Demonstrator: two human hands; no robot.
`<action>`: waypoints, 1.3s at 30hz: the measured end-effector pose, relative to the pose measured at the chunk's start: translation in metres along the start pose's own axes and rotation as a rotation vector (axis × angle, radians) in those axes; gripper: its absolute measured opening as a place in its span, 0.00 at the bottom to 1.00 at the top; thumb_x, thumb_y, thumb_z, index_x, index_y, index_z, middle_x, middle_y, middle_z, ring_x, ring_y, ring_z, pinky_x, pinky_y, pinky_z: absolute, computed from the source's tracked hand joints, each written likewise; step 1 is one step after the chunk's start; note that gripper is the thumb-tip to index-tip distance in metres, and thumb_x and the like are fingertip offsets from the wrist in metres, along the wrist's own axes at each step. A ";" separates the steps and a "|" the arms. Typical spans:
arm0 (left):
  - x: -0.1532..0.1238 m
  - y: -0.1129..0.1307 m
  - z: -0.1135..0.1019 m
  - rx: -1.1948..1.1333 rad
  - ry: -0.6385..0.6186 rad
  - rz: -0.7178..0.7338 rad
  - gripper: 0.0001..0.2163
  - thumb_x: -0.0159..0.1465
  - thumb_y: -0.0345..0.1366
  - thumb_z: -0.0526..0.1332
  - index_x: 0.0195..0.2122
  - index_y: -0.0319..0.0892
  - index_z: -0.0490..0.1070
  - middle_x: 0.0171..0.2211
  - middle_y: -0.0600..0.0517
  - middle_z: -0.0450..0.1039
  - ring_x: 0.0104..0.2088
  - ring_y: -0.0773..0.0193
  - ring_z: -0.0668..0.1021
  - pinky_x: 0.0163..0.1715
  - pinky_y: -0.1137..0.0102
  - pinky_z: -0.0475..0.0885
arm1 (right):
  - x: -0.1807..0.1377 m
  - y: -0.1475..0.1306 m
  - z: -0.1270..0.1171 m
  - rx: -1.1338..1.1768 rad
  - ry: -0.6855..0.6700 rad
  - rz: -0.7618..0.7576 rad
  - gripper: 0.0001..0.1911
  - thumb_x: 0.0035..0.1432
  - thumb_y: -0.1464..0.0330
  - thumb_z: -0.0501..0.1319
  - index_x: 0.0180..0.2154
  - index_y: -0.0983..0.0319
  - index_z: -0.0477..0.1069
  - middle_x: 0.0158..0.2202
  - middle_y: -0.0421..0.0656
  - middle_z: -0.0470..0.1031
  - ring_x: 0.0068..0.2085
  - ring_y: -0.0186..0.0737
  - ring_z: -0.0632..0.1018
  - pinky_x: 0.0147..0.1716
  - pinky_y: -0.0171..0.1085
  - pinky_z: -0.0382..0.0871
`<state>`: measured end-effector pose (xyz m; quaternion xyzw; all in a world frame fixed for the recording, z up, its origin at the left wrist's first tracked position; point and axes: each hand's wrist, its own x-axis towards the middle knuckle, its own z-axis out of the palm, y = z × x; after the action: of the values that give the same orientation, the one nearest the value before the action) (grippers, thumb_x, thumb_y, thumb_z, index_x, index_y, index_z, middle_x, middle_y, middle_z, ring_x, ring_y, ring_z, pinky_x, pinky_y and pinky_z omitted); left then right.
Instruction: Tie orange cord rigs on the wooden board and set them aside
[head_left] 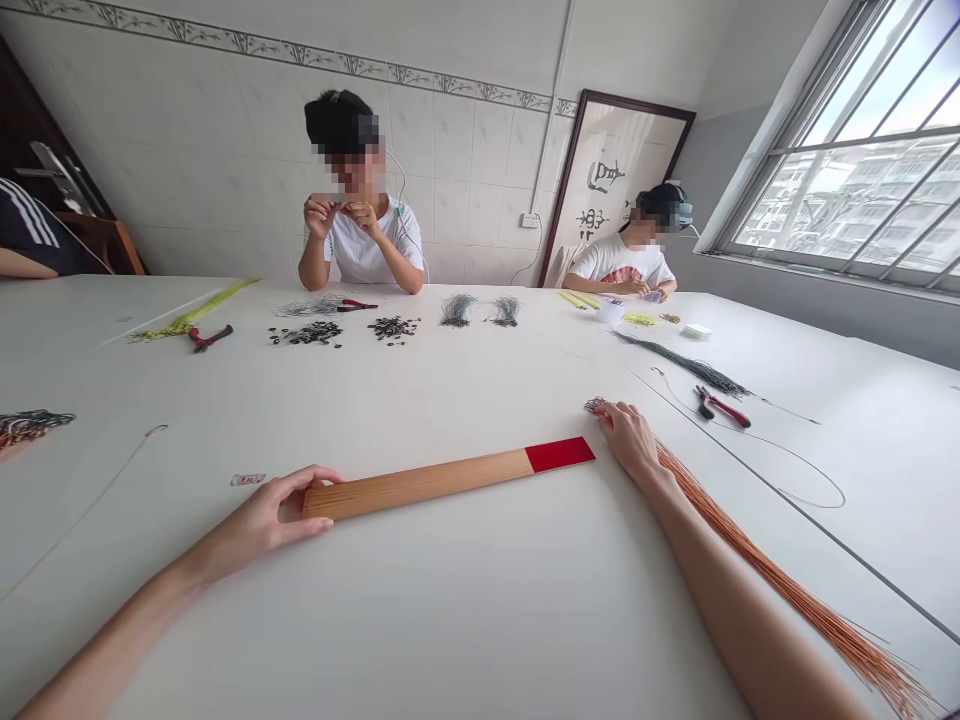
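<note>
Right now, my left hand grips the bare end of a flat pale-wood strip with a red-painted tip, and my right hand pinches the end of a long orange-brown wire bundle, which lies beside the strip on the white table, not on it. No lettering shows on the strip.

White ceramic tiles line the wall below a bamboo-patterned border, and a dark-framed calligraphy panel leans in the corner near a wall socket. Daylight comes through a large barred window on the right, falling across a long white table. A dark wooden door stands at far left.
</note>
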<state>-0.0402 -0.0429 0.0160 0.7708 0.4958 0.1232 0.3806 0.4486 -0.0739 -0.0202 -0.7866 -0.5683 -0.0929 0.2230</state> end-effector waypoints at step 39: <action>-0.003 0.007 0.013 -0.294 0.073 0.213 0.06 0.53 0.34 0.58 0.33 0.42 0.65 0.28 0.55 0.66 0.31 0.65 0.69 0.32 0.70 0.68 | -0.091 -0.307 0.024 0.686 -0.369 -0.757 0.12 0.59 0.78 0.49 0.30 0.61 0.68 0.27 0.41 0.66 0.32 0.35 0.65 0.26 0.31 0.62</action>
<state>-0.0295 -0.0531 0.0127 0.7500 0.4017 0.2616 0.4558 0.1277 -0.0626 -0.0025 -0.4123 -0.8391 0.1637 0.3147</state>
